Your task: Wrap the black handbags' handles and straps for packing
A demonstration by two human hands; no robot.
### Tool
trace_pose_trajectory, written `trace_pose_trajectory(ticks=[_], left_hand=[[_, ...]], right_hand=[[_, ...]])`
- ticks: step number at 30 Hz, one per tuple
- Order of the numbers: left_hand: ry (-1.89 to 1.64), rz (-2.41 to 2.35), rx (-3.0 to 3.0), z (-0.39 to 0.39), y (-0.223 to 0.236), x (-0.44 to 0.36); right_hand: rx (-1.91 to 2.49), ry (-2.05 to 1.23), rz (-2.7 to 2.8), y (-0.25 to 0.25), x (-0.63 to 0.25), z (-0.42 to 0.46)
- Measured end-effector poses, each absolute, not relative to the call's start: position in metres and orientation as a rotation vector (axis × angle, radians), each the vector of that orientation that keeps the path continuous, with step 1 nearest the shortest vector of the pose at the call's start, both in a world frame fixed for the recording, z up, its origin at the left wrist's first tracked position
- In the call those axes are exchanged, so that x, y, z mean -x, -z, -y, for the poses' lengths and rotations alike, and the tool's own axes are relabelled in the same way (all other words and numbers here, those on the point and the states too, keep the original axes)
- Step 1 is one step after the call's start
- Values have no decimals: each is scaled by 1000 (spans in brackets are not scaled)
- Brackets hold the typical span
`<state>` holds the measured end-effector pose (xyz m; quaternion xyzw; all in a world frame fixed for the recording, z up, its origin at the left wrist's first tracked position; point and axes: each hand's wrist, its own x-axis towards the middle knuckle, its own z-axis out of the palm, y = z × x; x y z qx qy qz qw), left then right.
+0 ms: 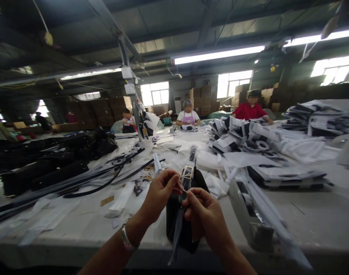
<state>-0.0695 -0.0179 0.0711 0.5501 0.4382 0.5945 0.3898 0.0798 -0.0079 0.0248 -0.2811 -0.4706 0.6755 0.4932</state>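
From my remote view, I am gripping a pale cord (pixel 181 185) between the fingertips of the left hand (pixel 162 193), while the right hand (pixel 204 208) is pinching it just below. The cord is lying right at both grips, in front of a buckle (pixel 188 171). The black bag (pixel 171 219) is resting on the table (pixel 312 225) beneath and between my hands. To the right, a dispenser (pixel 260 231) is holding a roll (pixel 247 199). Farther off, a green basket (pixel 167 121) is standing near stacked cartons (pixel 201 101); I am not making out what either contains.
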Motion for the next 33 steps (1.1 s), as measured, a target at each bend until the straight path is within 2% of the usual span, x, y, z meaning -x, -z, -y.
trace_pose_trajectory(ticks=[7, 15, 18, 22, 26, 30, 33], left_hand=[[-1336, -1132, -1377, 21, -52, 67], [-1230, -1107, -1396, 25, -42, 73], [-1289, -1190, -1347, 18, -34, 85], [-1387, -1318, -1356, -11, -21, 105], [-1093, -1204, -1469, -43, -19, 109], [-797, -1016, -1533, -63, -27, 103], [-744, -968, -1555, -69, -30, 101]], right_hand=[[727, -1539, 1198, -17, -85, 6], [688, -1657, 1054, -8, -93, 5], [812, -1510, 1070, -1, -106, -3], [1090, -1141, 1324, 4, -120, -26], [1119, -1032, 1535, 4, -110, -47], [1034, -1115, 1642, 3, -92, -56], [1002, -1200, 1667, 1, -86, -59]])
